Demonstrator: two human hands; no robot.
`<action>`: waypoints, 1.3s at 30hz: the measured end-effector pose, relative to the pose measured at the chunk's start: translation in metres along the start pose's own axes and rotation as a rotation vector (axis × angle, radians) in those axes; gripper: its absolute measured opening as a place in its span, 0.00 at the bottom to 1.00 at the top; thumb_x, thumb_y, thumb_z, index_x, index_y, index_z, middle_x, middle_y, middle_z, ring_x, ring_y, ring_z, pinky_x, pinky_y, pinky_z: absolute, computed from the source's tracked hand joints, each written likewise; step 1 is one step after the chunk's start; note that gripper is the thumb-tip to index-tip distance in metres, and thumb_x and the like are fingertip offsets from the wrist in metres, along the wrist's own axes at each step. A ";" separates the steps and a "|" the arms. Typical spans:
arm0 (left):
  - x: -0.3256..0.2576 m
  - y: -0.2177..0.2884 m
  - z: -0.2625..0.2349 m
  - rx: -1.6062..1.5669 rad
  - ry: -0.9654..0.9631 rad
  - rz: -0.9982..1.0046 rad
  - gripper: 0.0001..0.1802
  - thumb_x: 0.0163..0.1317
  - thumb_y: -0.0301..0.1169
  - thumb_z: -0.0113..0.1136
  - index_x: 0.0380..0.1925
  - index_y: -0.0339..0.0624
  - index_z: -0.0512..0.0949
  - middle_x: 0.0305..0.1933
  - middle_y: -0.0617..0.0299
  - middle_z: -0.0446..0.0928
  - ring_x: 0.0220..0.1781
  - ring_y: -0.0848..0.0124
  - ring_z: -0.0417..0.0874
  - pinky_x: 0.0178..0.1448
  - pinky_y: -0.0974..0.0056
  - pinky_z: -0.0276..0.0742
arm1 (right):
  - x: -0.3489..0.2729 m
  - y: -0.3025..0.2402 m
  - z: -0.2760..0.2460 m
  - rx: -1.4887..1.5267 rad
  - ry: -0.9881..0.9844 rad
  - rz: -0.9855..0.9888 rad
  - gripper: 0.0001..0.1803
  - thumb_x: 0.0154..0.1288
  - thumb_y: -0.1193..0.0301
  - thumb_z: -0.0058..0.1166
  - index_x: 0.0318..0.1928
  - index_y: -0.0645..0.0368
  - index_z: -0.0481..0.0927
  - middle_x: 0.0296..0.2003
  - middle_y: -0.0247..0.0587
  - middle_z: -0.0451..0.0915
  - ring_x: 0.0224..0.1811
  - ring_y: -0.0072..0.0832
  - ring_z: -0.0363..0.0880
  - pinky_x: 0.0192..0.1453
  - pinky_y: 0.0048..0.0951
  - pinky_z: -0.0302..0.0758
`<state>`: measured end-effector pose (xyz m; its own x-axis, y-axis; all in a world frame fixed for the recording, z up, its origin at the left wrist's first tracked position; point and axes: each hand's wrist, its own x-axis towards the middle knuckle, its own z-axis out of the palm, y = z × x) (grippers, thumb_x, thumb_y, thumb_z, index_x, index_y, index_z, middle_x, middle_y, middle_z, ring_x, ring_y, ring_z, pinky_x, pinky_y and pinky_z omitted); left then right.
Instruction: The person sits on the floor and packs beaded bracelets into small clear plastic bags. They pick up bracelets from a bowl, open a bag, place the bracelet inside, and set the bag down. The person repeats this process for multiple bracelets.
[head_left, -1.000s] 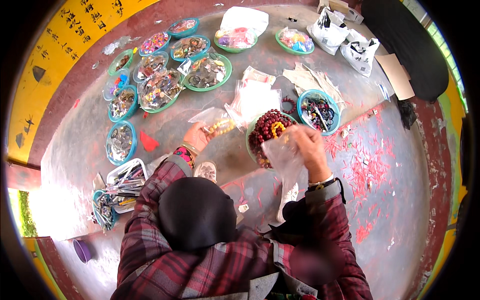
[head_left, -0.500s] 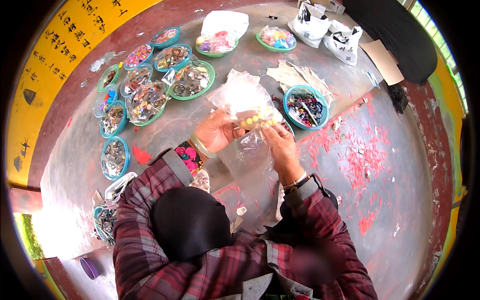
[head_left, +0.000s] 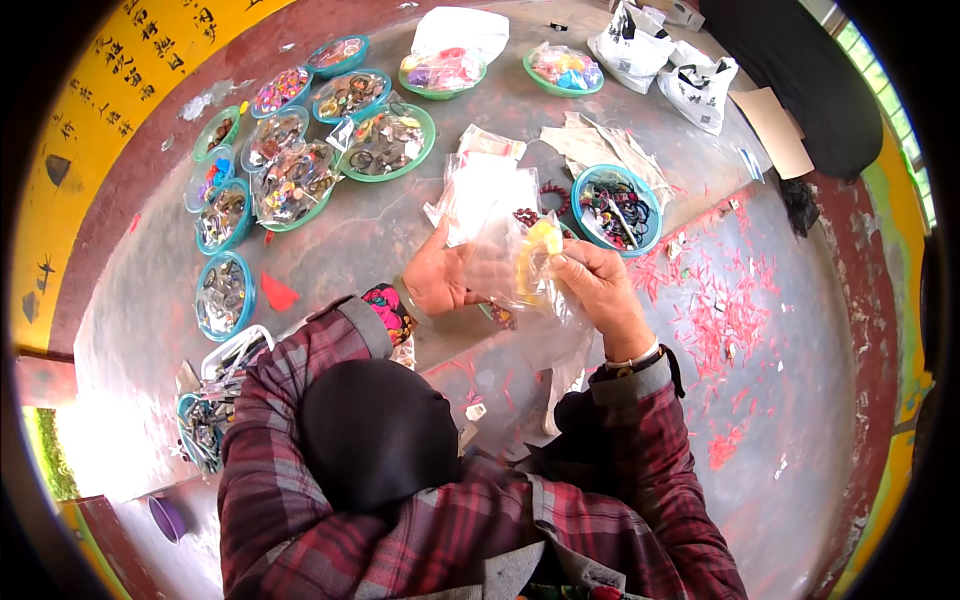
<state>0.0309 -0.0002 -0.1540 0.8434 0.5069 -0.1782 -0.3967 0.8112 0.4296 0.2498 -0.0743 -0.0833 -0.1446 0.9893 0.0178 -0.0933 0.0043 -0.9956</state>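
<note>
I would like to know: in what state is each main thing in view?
Left hand: open
Right hand: closed, gripping clear plastic
Clear plastic: held, wrinkled
Yellow beads: strung; inside plastic or not, unclear
Blue basin beyond right hand: uncovered, not empty
Red scraps: scattered
Cardboard: flat

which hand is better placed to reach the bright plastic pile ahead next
Probably the left hand: it looks open and nearer the plastic pile. The right hand pinches a clear plastic bag with a yellow bead bracelet. Whether the left touches the bag is unclear.
</note>
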 end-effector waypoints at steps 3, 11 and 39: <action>0.002 -0.002 -0.003 -0.065 0.021 -0.033 0.44 0.61 0.66 0.28 0.64 0.41 0.55 0.62 0.51 0.64 0.63 0.55 0.66 0.67 0.50 0.58 | -0.001 -0.002 0.000 0.128 0.007 0.099 0.10 0.65 0.69 0.51 0.35 0.65 0.79 0.23 0.21 0.68 0.23 0.10 0.60 0.25 0.16 0.57; -0.006 -0.005 0.004 0.084 0.082 -0.038 0.32 0.65 0.51 0.42 0.63 0.43 0.57 0.63 0.55 0.64 0.63 0.58 0.66 0.65 0.46 0.60 | 0.007 0.011 0.005 -0.366 0.009 0.001 0.11 0.64 0.70 0.50 0.35 0.68 0.77 0.24 0.25 0.71 0.28 0.12 0.64 0.30 0.19 0.65; -0.011 -0.006 -0.025 -0.055 -0.040 -0.090 0.25 0.66 0.41 0.43 0.58 0.36 0.63 0.62 0.50 0.65 0.62 0.56 0.67 0.65 0.46 0.60 | -0.004 -0.023 0.037 -0.624 0.303 -0.275 0.03 0.55 0.77 0.57 0.30 0.64 0.77 0.23 0.41 0.76 0.22 0.27 0.72 0.29 0.23 0.69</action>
<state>0.0154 -0.0036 -0.1767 0.8896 0.4205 -0.1780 -0.3375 0.8680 0.3641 0.2160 -0.0834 -0.0573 0.0896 0.9369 0.3379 0.5026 0.2504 -0.8275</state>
